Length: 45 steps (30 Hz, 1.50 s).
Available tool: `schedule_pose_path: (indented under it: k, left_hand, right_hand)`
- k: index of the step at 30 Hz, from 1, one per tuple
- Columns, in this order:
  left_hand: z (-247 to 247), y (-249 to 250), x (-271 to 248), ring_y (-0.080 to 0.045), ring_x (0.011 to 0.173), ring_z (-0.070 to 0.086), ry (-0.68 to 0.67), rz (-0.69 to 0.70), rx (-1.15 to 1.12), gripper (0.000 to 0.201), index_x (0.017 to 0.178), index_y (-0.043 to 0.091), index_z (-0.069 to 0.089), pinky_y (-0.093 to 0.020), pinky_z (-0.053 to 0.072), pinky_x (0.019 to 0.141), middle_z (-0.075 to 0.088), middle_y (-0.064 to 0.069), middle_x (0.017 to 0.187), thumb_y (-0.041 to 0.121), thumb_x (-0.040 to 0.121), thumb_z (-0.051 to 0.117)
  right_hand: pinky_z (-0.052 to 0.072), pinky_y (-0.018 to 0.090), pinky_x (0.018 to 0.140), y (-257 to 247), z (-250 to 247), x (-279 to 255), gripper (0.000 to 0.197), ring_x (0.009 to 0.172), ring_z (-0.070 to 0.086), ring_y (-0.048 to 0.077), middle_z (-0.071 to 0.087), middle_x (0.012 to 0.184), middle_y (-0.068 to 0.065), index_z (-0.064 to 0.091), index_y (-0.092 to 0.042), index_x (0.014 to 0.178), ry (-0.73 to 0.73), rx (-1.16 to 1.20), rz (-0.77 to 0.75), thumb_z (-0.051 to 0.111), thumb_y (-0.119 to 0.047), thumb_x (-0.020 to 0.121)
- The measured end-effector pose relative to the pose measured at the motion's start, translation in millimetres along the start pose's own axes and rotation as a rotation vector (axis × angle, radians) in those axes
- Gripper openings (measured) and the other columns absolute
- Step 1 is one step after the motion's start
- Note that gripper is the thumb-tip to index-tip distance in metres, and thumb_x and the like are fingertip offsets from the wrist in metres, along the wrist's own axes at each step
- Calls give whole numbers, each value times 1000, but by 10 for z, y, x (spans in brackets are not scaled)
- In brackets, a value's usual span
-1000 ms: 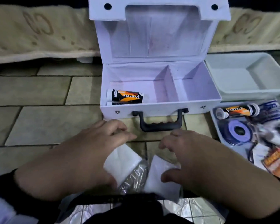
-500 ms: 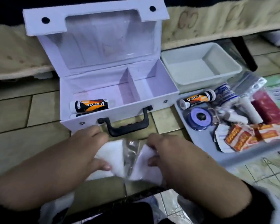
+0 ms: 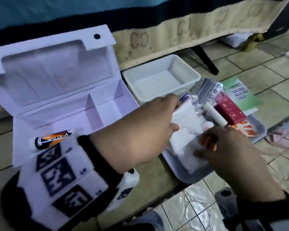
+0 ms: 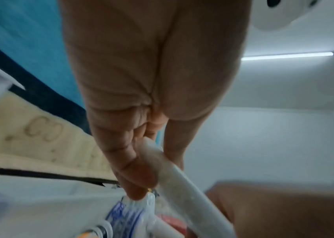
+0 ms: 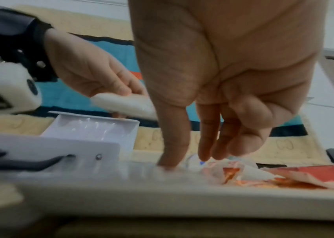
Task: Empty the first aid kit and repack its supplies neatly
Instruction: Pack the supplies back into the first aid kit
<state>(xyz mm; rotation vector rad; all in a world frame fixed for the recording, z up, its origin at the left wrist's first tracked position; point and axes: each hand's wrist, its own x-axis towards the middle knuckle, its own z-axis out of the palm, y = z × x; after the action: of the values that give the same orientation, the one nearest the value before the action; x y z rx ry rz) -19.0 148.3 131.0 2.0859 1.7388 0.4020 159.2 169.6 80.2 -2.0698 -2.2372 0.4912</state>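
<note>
The white first aid kit (image 3: 107,112) stands open on the floor at left, with an orange-and-black tube (image 3: 52,139) in its left compartment. Over the supply tray (image 3: 187,176), my left hand (image 3: 175,114) pinches a white gauze pad (image 3: 185,124) between thumb and fingers; the left wrist view shows that pad (image 4: 174,170) edge-on. Lower on the tray, my right hand (image 3: 205,147) has its thumb on a second white pad (image 3: 188,159). Its fingers curl down beside orange sachets (image 3: 244,129). The right wrist view shows the thumb tip sunk in the blurred white pad (image 5: 168,169).
An empty white bin (image 3: 160,80) sits behind the tray. A white roll (image 3: 214,115), a red box (image 3: 228,110) and a green leaflet (image 3: 238,92) lie at the tray's far side. A bed edge and its dark leg (image 3: 205,59) stand behind.
Both hands carried the two white pads from in front of the kit's handle rightward to the tray. The head view swung right.
</note>
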Motion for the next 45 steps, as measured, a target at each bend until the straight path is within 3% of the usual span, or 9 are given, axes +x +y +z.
schedule_pose_path:
  k: [6, 8, 11, 18, 24, 27, 34, 38, 45]
  left_hand:
    - [345, 91, 329, -22, 111, 47, -6, 101, 303, 41, 116, 15, 38, -27, 31, 74, 40, -4, 121, 28, 86, 64]
    - [356, 62, 365, -23, 112, 43, 14, 99, 292, 45, 117, 15, 38, -31, 38, 82, 39, -4, 120, 26, 84, 66]
    - [278, 10, 359, -23, 113, 43, -6, 39, 203, 54, 123, 15, 41, -35, 43, 92, 39, -4, 121, 31, 81, 70]
    - [-168, -377, -184, -15, 112, 46, 103, -135, 162, 40, 121, 23, 46, -30, 41, 91, 45, 4, 120, 44, 87, 57]
    - [-609, -1080, -1049, -4, 73, 44, 236, -593, 130, 16, 105, 31, 53, -25, 32, 66, 49, 11, 99, 36, 90, 54]
    - [-699, -1413, -1391, -12, 81, 52, 277, -782, 154, 13, 101, 23, 59, -28, 37, 69, 56, 7, 95, 28, 89, 58]
    - [-613, -1530, -1521, -3, 87, 43, 153, -674, 70, 33, 105, 25, 64, -17, 33, 74, 46, 12, 107, 31, 75, 75]
    - [-538, -1487, -1418, -10, 105, 49, 45, -633, 140, 45, 118, 22, 60, -18, 37, 79, 48, 7, 117, 26, 76, 75]
    - [-315, -1526, -1384, -16, 104, 51, 55, -674, 260, 29, 108, 16, 61, -25, 40, 82, 48, 2, 114, 16, 80, 67]
  right_hand:
    - [53, 35, 70, 173, -126, 55, 34, 79, 63, 27, 70, 91, 3, 62, -25, 105, 165, 117, 89, 68, -9, 76]
    - [53, 36, 71, 168, -126, 73, 30, 81, 64, 26, 69, 93, 2, 61, -26, 106, 177, 117, 68, 65, -11, 80]
    - [52, 35, 71, 95, -124, 111, 28, 82, 63, 26, 69, 92, 1, 62, -23, 104, 173, 133, 20, 67, -13, 78]
    - [39, 27, 61, -570, -405, 191, 22, 74, 58, 20, 65, 86, -4, 62, -27, 100, 207, 193, -252, 68, -21, 80]
    - [45, 27, 68, -1592, -357, 204, 18, 78, 60, 15, 65, 88, -8, 60, -30, 100, 64, 275, -572, 61, -23, 84]
    - [42, 26, 73, -2064, -62, 221, 20, 99, 58, 15, 63, 105, -4, 59, -24, 110, -116, 109, -703, 53, -21, 91]
    - [39, 31, 98, -2550, 576, 304, 41, 122, 47, 20, 52, 132, 4, 46, -22, 134, -447, -181, -914, 51, -17, 94]
    - [38, 23, 93, -2578, 714, 330, 40, 121, 50, 16, 56, 132, -2, 51, -27, 131, -490, -91, -900, 56, -20, 92]
    - [33, 15, 79, -2559, 767, 386, 42, 118, 51, 11, 57, 130, -7, 58, -32, 124, -518, -18, -850, 48, -9, 91]
